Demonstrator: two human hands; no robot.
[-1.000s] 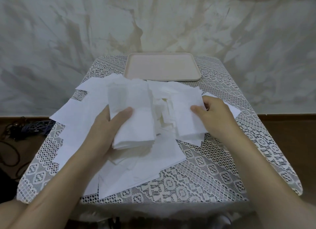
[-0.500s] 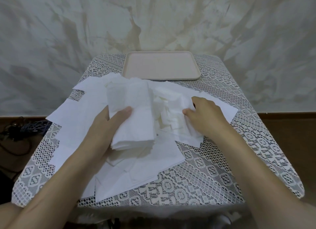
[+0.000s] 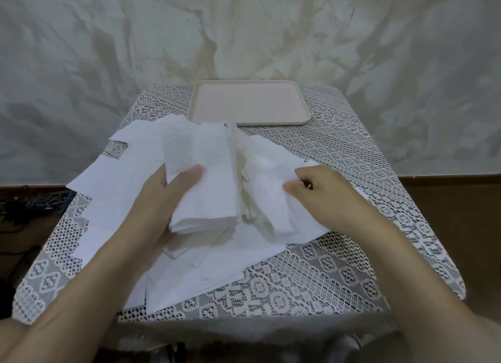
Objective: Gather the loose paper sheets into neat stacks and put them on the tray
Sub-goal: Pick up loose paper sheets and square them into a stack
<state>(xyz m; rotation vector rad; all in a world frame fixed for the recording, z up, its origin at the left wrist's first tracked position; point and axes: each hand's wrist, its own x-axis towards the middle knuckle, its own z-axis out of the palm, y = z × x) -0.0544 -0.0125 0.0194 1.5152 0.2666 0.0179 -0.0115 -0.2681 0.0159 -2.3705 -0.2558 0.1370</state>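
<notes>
The left hand (image 3: 160, 200) is closed around a thick stack of paper sheets (image 3: 206, 178), thumb pressed across the top sheet and the other fingers hidden beneath the bundle. The stack is lifted off the table, its far end tilted up and fanned slightly along the right edge. The right hand (image 3: 322, 197) lies just to the right, fingers curled with thumb and forefinger pinching a single sheet (image 3: 273, 200) from the pile; how firmly it grips is hard to tell, as the fingertips fold under the palm. Below and around both hands, loose sheets (image 3: 113, 189) lie spread and overlapping across the left and middle of the lace tablecloth (image 3: 339, 267), some corners jutting past the left edge. Where one sheet ends and the next begins is hard to make out, white against white. The beige tray (image 3: 249, 102) sits at the far middle of the table, its surface bare, its near-left corner close to the farthest sheets. Both forearms run out of the frame at the bottom. A tangle of cables (image 3: 40, 202) shows dimly on the floor at left.
</notes>
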